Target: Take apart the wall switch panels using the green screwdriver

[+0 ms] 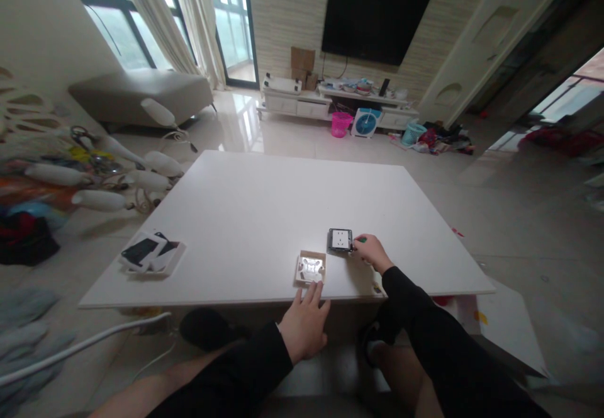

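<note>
Low centre of the frame, the right hand [372, 252] pinches a small green-tipped tool [362, 239] beside the socket plate [340, 240]. The left hand [304, 320] lies flat, released, at the counter's [264, 204] near edge, just below the white box [310, 268]. Both pieces sit close to that edge — a careless nudge could tip them off. Open room lies further up.

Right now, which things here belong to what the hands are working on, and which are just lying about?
In hand: wall socket, beside the right hand, which pinches a small green item; white square box at the left hand.
Lying about: stack of plates on the table, far left; pink basket; blue fan.
</note>
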A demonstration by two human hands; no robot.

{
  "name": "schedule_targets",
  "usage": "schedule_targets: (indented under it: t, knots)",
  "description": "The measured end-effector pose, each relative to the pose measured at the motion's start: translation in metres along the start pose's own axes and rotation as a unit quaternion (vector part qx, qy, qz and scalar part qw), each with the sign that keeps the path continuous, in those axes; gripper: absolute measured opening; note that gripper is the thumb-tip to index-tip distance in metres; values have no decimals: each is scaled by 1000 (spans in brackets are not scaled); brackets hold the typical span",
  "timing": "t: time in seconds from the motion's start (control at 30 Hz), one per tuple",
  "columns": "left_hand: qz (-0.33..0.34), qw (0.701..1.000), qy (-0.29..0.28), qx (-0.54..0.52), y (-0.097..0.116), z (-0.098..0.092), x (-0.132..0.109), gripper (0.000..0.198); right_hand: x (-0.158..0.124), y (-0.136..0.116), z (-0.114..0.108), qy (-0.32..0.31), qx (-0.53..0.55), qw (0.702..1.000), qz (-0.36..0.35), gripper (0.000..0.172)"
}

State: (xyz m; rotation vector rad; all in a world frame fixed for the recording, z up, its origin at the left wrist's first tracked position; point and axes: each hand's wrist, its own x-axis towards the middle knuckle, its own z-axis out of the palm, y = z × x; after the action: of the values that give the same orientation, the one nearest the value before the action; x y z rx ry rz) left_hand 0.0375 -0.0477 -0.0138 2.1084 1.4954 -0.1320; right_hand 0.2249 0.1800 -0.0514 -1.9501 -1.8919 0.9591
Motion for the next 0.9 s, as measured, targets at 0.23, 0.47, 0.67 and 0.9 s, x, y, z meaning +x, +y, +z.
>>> schedule_targets:
  t: [0.23, 0.47, 0.67, 0.9]
  knots:
    - [1, 1000, 4, -2, -2, 1, -1, 76, 5, 21, -34, -4, -275, 961, 5, 42]
    - [1, 1000, 7, -5, -2, 4, 0, 75, -3, 29, -23, -47, -341, 939, 19, 48]
    - [-1, 1000, 6, -6, -3, 7, 1, 76, -9, 15, -27, -26, -351, 936, 0, 36]
    - [0, 1000, 8, -13, -4, 7, 2, 76, -7, 3, -43, -22, -347, 938, 8, 33]
